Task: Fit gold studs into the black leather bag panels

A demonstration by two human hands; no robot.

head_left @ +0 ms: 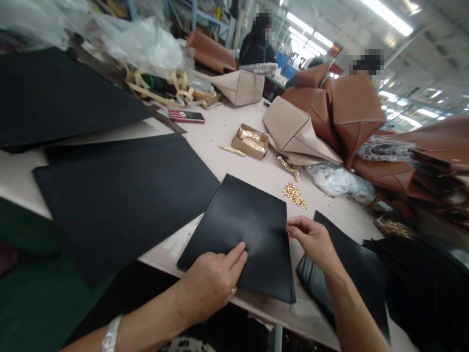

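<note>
In front of me a flat black leather panel (252, 205) lies on the table, its near edge by the table's front. My left hand (216, 276) rests on it, index and middle fingers stretched out and pressing the surface, the other fingers curled under. At the panel's right edge, my right hand (309, 237) pinches with thumb and forefinger; whether something small is also between them is hidden. Beyond that hand is a small pile of gold chain pieces (293, 195). A stack of black panels (344, 254) lies partly under my right forearm.
Larger black sheets (128, 190) cover the left side. Toward the back are a phone (186, 116), a cardboard box (249, 142) of wrapped gold chains and loose chain strips (231, 150). Beige bags (287, 124) and brown bags (355, 105) are heaped at the right. Two people are in the background.
</note>
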